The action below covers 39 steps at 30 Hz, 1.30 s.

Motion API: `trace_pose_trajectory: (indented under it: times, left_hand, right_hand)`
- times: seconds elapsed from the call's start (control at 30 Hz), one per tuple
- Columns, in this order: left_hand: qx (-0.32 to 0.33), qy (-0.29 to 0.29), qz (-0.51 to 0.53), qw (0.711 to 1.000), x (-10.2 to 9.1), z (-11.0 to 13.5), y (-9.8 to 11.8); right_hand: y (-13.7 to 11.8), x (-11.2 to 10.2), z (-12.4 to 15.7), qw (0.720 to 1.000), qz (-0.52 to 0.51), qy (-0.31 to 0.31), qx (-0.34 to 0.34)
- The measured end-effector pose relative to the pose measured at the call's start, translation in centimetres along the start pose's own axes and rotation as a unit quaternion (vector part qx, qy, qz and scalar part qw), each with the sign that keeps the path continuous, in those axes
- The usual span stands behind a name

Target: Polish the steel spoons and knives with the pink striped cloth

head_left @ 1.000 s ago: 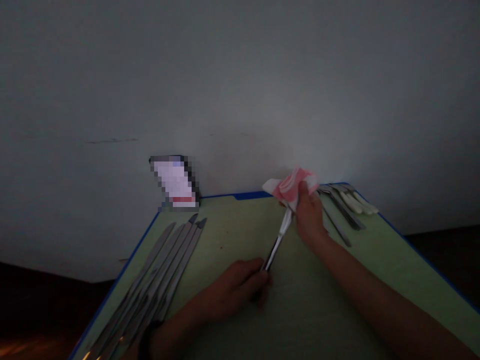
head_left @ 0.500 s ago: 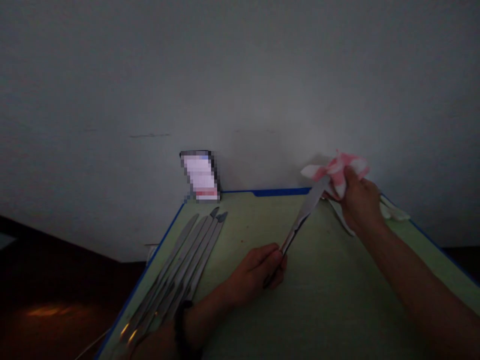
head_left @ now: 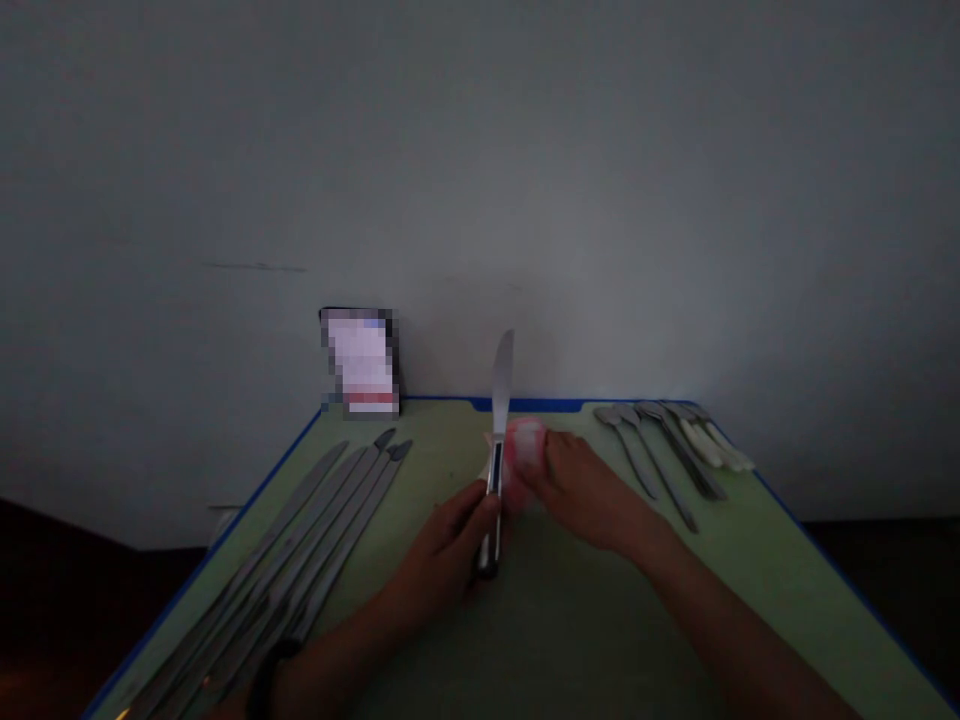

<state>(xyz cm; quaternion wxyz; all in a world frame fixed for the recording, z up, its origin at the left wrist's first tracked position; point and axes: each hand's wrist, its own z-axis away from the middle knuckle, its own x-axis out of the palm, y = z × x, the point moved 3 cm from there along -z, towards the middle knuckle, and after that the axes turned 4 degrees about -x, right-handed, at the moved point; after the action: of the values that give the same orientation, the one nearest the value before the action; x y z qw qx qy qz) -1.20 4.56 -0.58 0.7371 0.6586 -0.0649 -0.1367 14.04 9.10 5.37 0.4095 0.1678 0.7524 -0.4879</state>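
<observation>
Pink-and-white cloth [head_left: 528, 443]; green table [head_left: 585, 630] (blue-edged).

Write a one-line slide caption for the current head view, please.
The left hand holds a knife while the right hand holds a pink-and-white cloth at its handle.

Bright, smooth metal on the knife [head_left: 502, 388], a glint along its handle [head_left: 495, 482]; the cloth [head_left: 527, 445] is soft and matt; duller, satin-looking metal across the knives [head_left: 302, 500] and spoons [head_left: 609, 416]; smooth, plastic-looking pale handles [head_left: 700, 445]; the tabletop [head_left: 577, 620] smooth, low-sheen; the wall [head_left: 600, 200] matt, lightly scuffed.
</observation>
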Motion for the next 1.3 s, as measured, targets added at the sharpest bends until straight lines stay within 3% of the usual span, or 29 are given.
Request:
trace_pose_trajectory:
  times: [0.1,0.3,0.43,0.53,0.63,0.7,0.77,0.93,1.3]
  left_hand:
    - [0.032,0.035,-0.092,0.995,-0.1,0.0,0.4]
    - [0.057,-0.028,-0.184,0.981,0.4,0.2,0.8]
    - [0.063,0.017,-0.161,0.985,0.2,0.2,1.2]
    - [0.008,0.005,-0.148,0.989,0.3,0.0,0.8]
    - [-0.043,0.004,-0.136,0.99,0.4,-0.2,0.4]
    - [-0.059,0.002,-0.143,0.988,0.5,-0.2,0.4]
    - [-0.057,-0.002,-0.16,0.986,0.5,-0.2,0.6]
    - [-0.012,0.003,-0.186,0.982,0.4,-0.1,0.8]
    - [0.007,-0.022,-0.187,0.982,0.7,-0.1,0.5]
  right_hand:
    - [-0.6,-0.8,0.2,0.998,-0.049,0.031,0.021]
    - [-0.4,0.6,-0.4,0.981,-0.19,0.004,0.046]
    - [0.5,0.2,-0.9,0.933,-0.35,0.048,0.072]
    - [1.6,-1.8,-1.0,0.908,-0.402,0.1,0.067]
    - [3.4,-3.3,-1.0,0.954,-0.279,0.086,0.07]
    - [4.9,-3.3,-1.0,0.983,-0.165,0.036,0.076]
    - [6.4,-2.6,-1.0,0.993,-0.057,-0.005,0.101]
    - [8.9,-1.1,-1.0,0.98,0.125,-0.029,0.15]
    - [9.2,-1.3,-0.3,0.951,0.263,-0.04,0.156]
